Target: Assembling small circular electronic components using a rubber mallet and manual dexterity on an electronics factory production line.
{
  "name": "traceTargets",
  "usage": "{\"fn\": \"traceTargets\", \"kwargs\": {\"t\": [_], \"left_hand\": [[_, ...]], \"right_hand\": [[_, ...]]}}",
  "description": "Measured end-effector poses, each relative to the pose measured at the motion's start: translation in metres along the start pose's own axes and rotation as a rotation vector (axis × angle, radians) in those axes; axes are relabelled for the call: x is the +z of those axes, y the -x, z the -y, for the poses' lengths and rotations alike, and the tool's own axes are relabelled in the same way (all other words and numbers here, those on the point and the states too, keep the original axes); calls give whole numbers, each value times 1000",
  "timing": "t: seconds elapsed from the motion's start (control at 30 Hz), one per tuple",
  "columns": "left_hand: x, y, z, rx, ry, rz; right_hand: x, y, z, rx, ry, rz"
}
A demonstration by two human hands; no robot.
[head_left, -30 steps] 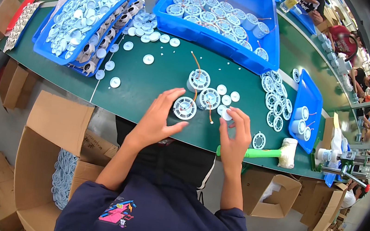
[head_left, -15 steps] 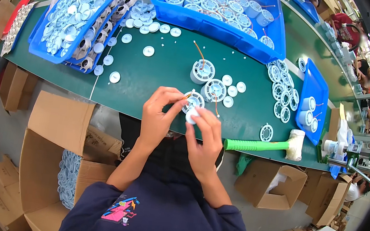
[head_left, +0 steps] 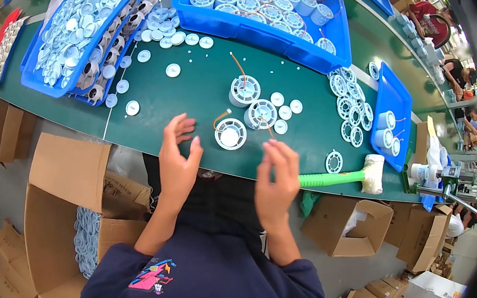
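Note:
A round light-blue housing [head_left: 231, 134] stands on the green table between my hands, a white disc cap [head_left: 230, 137] seated in its ringed top. An orange wire with a small connector sticks up from its left rim. To its left, my left hand [head_left: 179, 156] is raised, empty, with thumb and fingers apart. My right hand [head_left: 278, 178] hovers to the right of it, fingers loosely bent and nothing visible in them, close to the handle end of a green-handled mallet [head_left: 337, 179]. Just beyond stand two more wired housings [head_left: 245, 91], with several loose caps [head_left: 284, 113] at their right.
A large blue bin [head_left: 265, 38] of wired housings stands at the back. Stacked blue trays [head_left: 121, 43] on the left hold heaped caps. Slotted rings [head_left: 349, 112] lie on the right beside a small blue tray [head_left: 397, 109]. A clamp [head_left: 447, 188] sits at the right edge.
Both hands have let go of the housing and moved apart. The cap my right hand held now lies in the housing's top. The whole view has shifted slightly.

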State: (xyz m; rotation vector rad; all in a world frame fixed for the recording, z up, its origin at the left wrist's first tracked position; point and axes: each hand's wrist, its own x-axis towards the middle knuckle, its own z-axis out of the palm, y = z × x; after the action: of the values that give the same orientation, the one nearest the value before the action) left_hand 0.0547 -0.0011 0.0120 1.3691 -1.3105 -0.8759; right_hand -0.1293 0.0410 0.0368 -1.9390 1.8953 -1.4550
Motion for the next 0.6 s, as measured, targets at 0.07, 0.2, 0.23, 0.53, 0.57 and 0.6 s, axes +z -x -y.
{"fn": "traceTargets", "kwargs": {"t": [0.07, 0.2, 0.23, 0.53, 0.57, 0.6], "left_hand": [[-8, 10, -3, 37, -132, 90], [20, 7, -20, 125, -192, 176], [29, 3, -16, 130, -238, 156], [-36, -20, -15, 351, -350, 62], [-36, -7, -22, 322, -259, -31], [-33, 10, -21, 252, -200, -5]], "right_hand": [[-15, -12, -21, 151, 85, 70], [-18, -39, -39, 284, 137, 288], [-14, -44, -44, 186, 193, 313], [-26, -40, -64, 428, -69, 335], [-28, -41, -61, 430, -70, 333], [-31, -42, -61, 417, -16, 333]]}}
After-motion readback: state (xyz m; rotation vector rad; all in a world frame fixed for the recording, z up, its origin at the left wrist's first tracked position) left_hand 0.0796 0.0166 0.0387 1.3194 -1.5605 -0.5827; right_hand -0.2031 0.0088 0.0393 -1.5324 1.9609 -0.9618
